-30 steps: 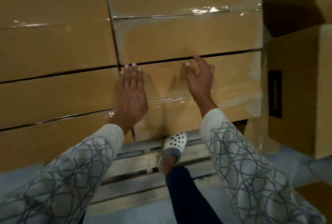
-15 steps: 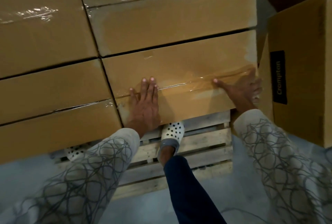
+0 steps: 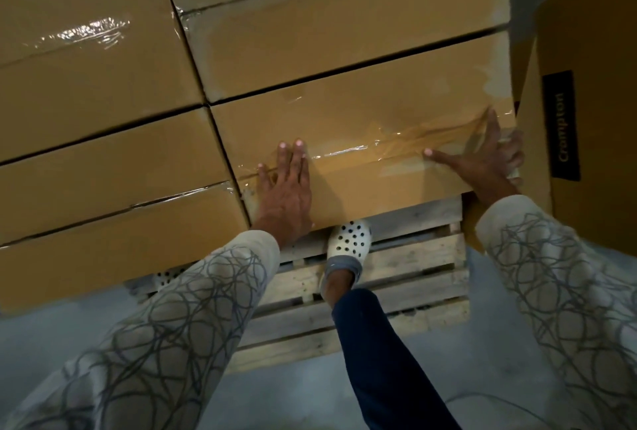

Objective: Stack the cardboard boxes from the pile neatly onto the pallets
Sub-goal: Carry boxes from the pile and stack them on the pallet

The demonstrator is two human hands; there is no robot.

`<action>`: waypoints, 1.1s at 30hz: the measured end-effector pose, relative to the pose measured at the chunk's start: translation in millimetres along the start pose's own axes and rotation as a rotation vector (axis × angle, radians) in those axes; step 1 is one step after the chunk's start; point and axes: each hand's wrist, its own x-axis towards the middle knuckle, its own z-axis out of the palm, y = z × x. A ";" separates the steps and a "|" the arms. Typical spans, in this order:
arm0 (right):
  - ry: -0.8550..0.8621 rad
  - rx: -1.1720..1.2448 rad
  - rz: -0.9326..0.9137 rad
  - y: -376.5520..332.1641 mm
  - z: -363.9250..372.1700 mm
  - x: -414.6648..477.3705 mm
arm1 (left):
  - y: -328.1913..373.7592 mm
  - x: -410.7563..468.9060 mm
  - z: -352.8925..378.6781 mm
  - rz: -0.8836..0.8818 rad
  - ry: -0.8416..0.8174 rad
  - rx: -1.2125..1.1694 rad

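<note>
A taped brown cardboard box [image 3: 362, 126] sits at the near right of a stack on a wooden pallet [image 3: 406, 278]. My left hand [image 3: 286, 195] presses flat on its near face by the left corner, fingers straight. My right hand [image 3: 489, 161] lies spread over its right corner, thumb along the tape, fingers wrapping round the right side. More taped boxes [image 3: 96, 71] stand flush to the left and behind.
A tall carton with a black "Crompton" label [image 3: 586, 119] stands close on the right, almost touching the stack. My foot in a white perforated clog [image 3: 348, 243] rests on the pallet slats under the box. Grey concrete floor [image 3: 293, 395] lies below.
My view has tilted down and nearer. My left hand slid lower on the box face. My right hand moved from the middle of the face out to the right corner.
</note>
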 end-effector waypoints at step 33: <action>0.259 0.201 -0.259 -119.3 -17.8 80.0 | -32.9 73.3 -71.2 -0.059 0.389 -0.202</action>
